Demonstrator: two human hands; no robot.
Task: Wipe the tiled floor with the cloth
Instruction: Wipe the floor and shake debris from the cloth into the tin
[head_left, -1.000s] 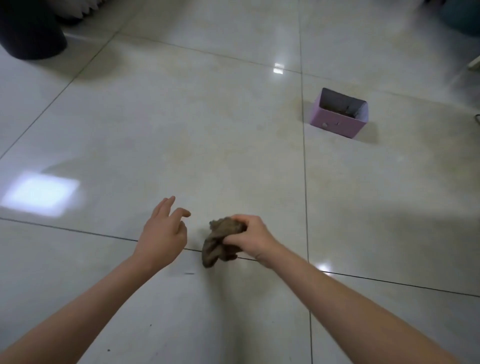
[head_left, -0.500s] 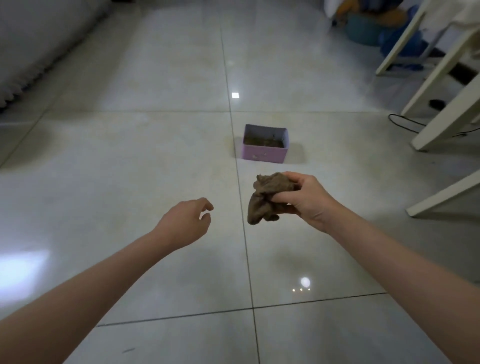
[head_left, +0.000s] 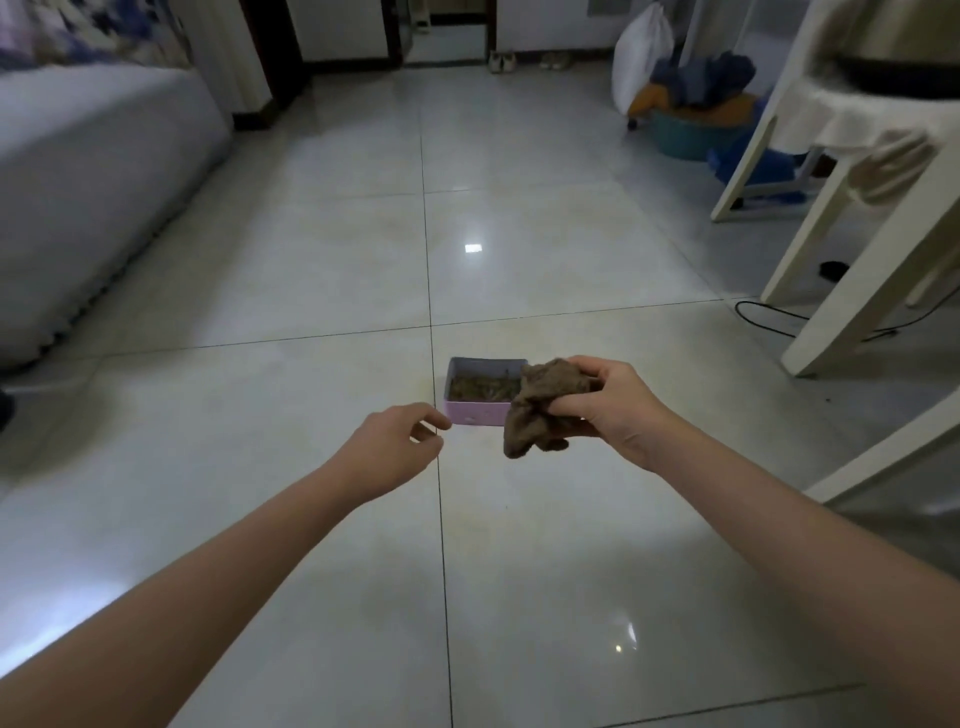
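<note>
**Cloth in hand, off the tiles, with an open box close by**

Well to the left of the small pink rectangular box (head_left: 471, 415) lies a grey padded mattress (head_left: 78, 208). Just left of the box hovers the left hand (head_left: 395, 441). Its grip is slack, with the fingers loosely curled and nothing held. The open-topped box stands on the glossy pale tiled floor (head_left: 322, 270) and holds brownish matter that is too blurred to identify.

The brown crumpled cloth (head_left: 540, 410) overlaps the box's right end in this view. It is bunched in the right hand (head_left: 618, 410), whose grip is closed round the wad with the thumb on top. The cloth hangs clear of the tiles, so no stroke seems to be in progress. Further right of the box are a thin black cable (head_left: 738, 310) and a pale bench leg (head_left: 857, 291).

The main risk is the box. A sweep started here could knock it and scatter its contents over the floor. Because the cloth is wadded, it would touch little of the tile and might smear rather than lift dirt. A stroke carried far to the right could snag the cable.
</note>
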